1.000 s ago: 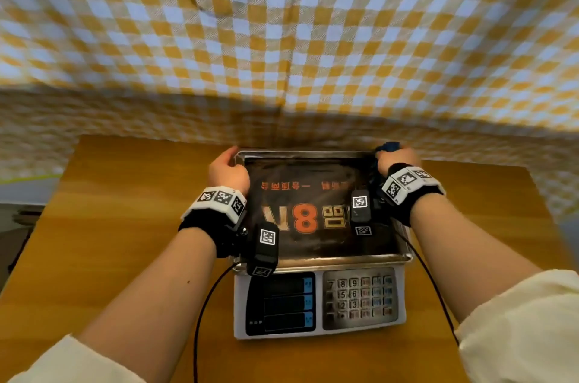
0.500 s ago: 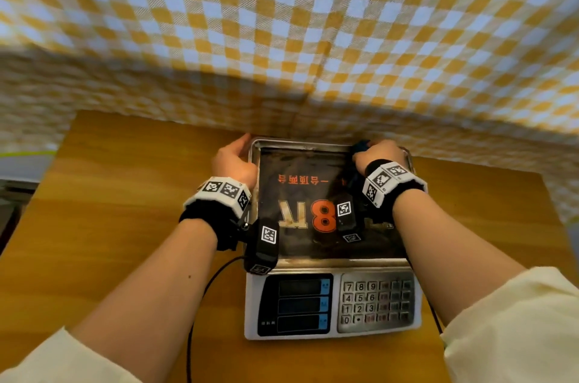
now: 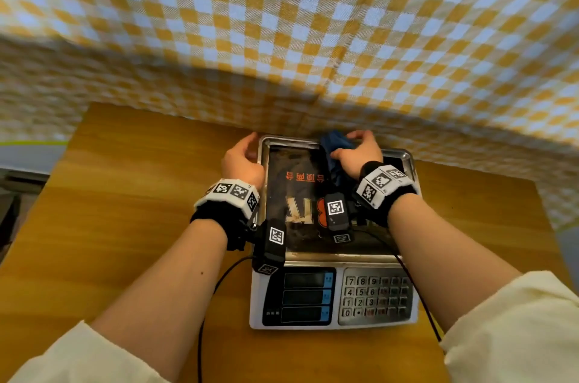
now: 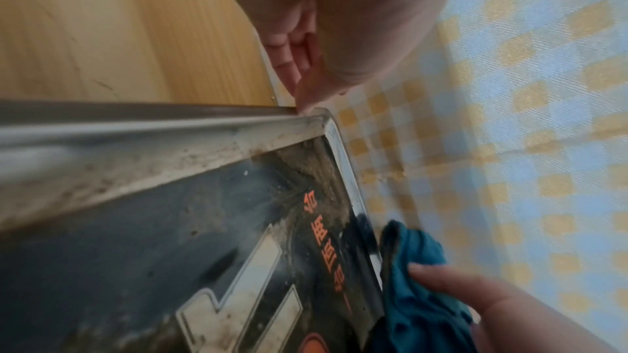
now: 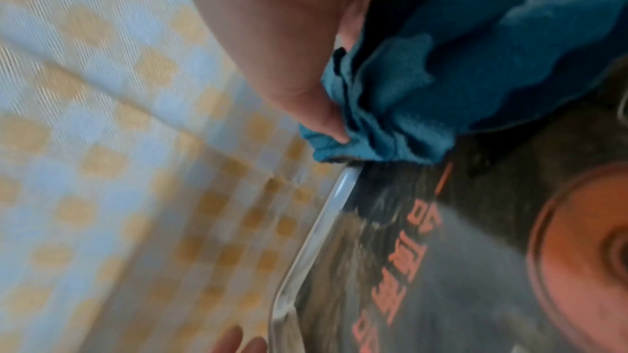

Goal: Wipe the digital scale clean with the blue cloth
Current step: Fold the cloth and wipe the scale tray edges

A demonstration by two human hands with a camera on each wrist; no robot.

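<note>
The digital scale (image 3: 332, 298) sits on the wooden table, its steel pan (image 3: 297, 169) covered by a dirty dark sticker with orange and white print. My right hand (image 3: 357, 153) grips the bunched blue cloth (image 3: 333, 144) and presses it on the pan's far edge, near the middle. In the right wrist view my thumb pinches the cloth (image 5: 425, 90) against the far rim (image 5: 319, 224). My left hand (image 3: 242, 160) holds the pan's far-left corner. The left wrist view shows its fingertips (image 4: 306, 85) on the grimy rim (image 4: 136, 144), with the cloth (image 4: 418, 278) further along.
A yellow-and-white checked fabric (image 3: 313, 37) hangs right behind the scale. The scale's display and keypad (image 3: 374, 295) face me. Black cables (image 3: 216, 285) run from the wrist cameras over the wooden table (image 3: 125, 210), which lies bare on both sides.
My right hand has slid the cloth left along the pan's far edge, from the far-right corner to about the middle. The left hand has stayed at the far-left corner.
</note>
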